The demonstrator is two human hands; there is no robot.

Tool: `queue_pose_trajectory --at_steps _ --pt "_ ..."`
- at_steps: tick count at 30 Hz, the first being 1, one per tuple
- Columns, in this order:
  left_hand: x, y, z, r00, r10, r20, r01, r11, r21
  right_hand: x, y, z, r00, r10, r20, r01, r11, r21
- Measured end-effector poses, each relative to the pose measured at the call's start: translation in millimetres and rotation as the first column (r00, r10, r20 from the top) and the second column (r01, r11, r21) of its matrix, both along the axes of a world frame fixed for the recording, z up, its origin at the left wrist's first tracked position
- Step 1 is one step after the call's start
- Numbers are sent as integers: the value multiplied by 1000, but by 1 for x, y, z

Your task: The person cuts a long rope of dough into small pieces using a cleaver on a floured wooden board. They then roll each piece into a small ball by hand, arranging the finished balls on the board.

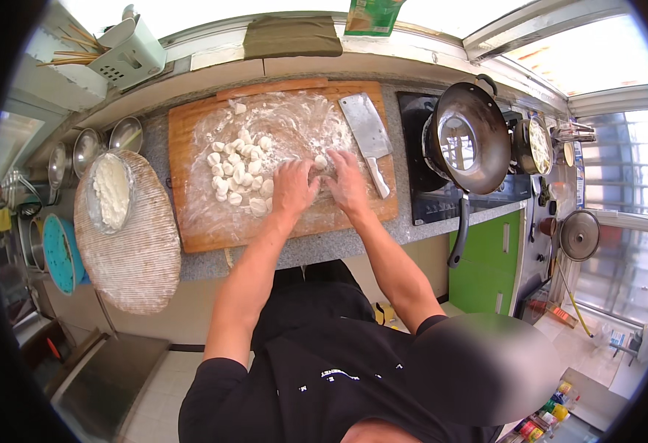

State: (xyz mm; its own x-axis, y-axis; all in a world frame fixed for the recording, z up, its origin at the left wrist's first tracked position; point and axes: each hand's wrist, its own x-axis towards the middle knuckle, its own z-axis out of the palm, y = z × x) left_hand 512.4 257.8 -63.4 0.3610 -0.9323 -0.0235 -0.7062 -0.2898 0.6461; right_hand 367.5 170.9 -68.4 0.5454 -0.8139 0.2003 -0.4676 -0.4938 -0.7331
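Observation:
A wooden board (217,225) dusted with flour lies on the counter in front of me. My left hand (294,188) and my right hand (347,186) are close together over its right half. Between their curled fingers is a small piece of dough (320,161), partly covered by the fingertips; the right hand is slightly smeared by motion. Just left of my left hand, several small lumps of dough (239,164) lie in a loose cluster. A cleaver (367,127) with a white handle rests on the board's right side, beyond my right hand.
Left of the board, a bowl of white flour (111,193) sits on a round ribbed tray (136,269), near metal bowls (126,135) and a turquoise basin (60,255). To the right, a wok (479,140) stands on the black stove (431,203), its long handle jutting past the counter's front edge.

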Motion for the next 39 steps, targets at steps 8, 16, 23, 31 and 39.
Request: queue_pose_trajectory --at_steps 8,16,23,31,39 --pt "-7 24 -7 985 17 172 -11 999 -39 -12 -19 4 950 234 -208 -263 957 -126" --pt "8 33 -3 982 141 129 -126 986 -112 -6 -25 14 994 20 -110 -36 990 -136" --pt "39 34 -4 925 343 165 -314 932 -178 53 -22 -11 828 63 -557 -200 962 -188" --pt "78 13 7 851 344 397 -374 927 -1 42 -34 -25 952 33 -305 -81 986 -148" --pt "73 -6 0 882 273 384 -293 956 -7 -12 36 0 970 -94 -224 142 967 209"
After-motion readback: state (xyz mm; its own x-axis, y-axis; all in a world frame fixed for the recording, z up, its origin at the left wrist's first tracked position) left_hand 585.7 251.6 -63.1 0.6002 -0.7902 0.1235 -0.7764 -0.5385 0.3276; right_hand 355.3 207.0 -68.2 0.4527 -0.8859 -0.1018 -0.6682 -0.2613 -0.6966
